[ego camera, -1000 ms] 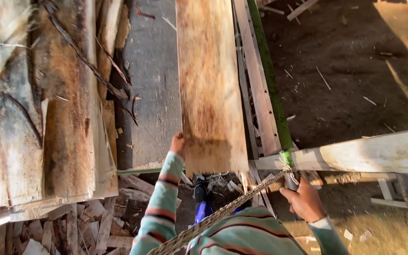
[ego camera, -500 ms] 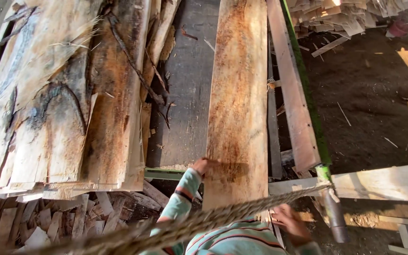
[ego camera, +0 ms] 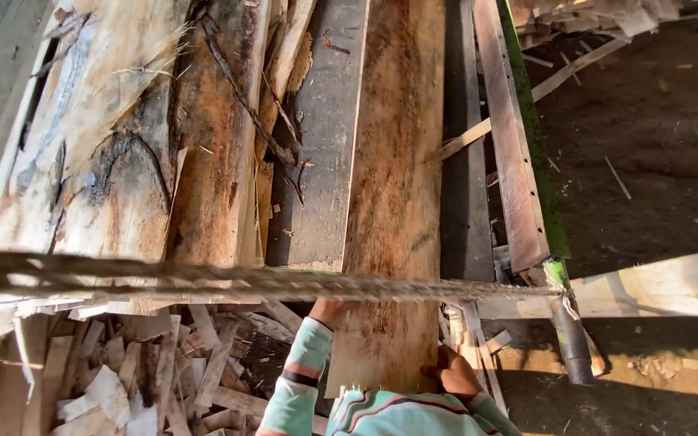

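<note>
Right hand [ego camera: 456,373]: bottom middle, fingers curled on the near end of the long plank [ego camera: 397,186].
Left hand [ego camera: 326,309]: just above, half hidden by the rope [ego camera: 203,278]; cannot tell its grip.
Plank spot: lies flat, running up the middle.
Done so far: plank sits on the rails, near end not yet past the rope.
Far left: rough log slabs [ego camera: 115,137].

Just above the left fingers [ego camera: 329,309] a taut rope [ego camera: 203,278] crosses the plank [ego camera: 397,161]. Left of them, stacked slabs [ego camera: 123,145]; below, scraps [ego camera: 163,363]. Right of the right fingers [ego camera: 446,367], a rail [ego camera: 510,137] and pipe [ego camera: 571,343]; open ground [ego camera: 648,153] beyond.
</note>
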